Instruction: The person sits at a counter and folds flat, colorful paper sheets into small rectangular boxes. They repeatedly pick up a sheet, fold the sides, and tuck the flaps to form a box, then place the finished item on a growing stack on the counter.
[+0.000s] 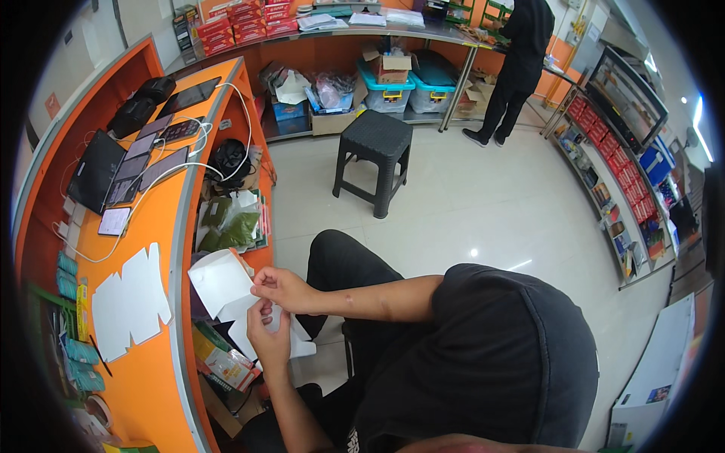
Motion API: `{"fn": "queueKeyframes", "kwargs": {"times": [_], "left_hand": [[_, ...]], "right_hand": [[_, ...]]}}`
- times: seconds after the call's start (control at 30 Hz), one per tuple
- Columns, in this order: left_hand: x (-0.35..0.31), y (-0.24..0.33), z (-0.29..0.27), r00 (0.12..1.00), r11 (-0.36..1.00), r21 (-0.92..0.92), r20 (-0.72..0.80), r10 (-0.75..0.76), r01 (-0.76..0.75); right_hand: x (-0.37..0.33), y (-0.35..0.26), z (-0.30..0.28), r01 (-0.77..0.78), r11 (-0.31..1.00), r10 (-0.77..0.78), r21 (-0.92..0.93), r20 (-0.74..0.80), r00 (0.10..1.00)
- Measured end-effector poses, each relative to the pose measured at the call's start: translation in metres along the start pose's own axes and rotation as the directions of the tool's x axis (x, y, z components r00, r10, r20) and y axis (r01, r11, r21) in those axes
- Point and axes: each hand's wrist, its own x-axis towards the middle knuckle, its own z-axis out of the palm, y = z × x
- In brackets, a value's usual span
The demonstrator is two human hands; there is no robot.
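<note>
Both my hands are at a white folded cardboard sheet (pixel 220 281), held beside the orange counter's edge and above my lap. My right hand (pixel 285 291) reaches in from the right, its thumb and fingers pinched on the cardboard's near corner. Just below it, my left hand (pixel 269 337) has its fingers curled around the edge of the same piece. White flaps (pixel 302 347) stick out beside and behind the left hand. Part of the cardboard is hidden by my fingers. On the counter to the left lies a flat white cut-out cardboard blank (pixel 130 306) with slotted edges.
The orange counter (pixel 143 400) carries a laptop (pixel 97 172), several phones, white cables and a dark pen (pixel 100 355). Packed shelves (pixel 230 362) are under it. A black stool (pixel 374 155) stands ahead. A person in black (pixel 521 68) stands at the far bench.
</note>
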Motion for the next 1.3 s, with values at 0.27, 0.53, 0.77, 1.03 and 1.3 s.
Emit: {"fn": "queueKeyframes", "kwargs": {"times": [0.27,0.53,0.77,1.03,1.3], "left_hand": [[0.004,0.008,0.017,0.958,0.961,0.210,-0.183,0.221,-0.182],[0.007,-0.017,0.003,0.977,0.985,-0.153,-0.186,-0.103,0.075],[0.013,0.017,0.005,0.963,0.738,-0.648,-0.025,-0.267,0.188],[0.015,0.011,0.007,0.955,0.721,-0.663,-0.028,-0.295,0.203],[0.015,0.008,0.009,0.942,0.727,-0.652,-0.059,-0.332,0.215]], "right_hand": [[-0.001,-0.014,-0.005,0.044,0.998,-0.043,-0.044,0.021,0.999],[0.003,-0.049,-0.028,0.250,0.837,-0.193,-0.487,0.165,0.967],[-0.005,-0.076,-0.012,0.285,0.743,-0.189,-0.605,0.219,0.957],[-0.004,-0.080,-0.009,0.342,0.671,-0.276,-0.658,0.206,0.939],[-0.011,-0.060,-0.011,0.404,0.596,-0.340,-0.694,0.237,0.910]]}}
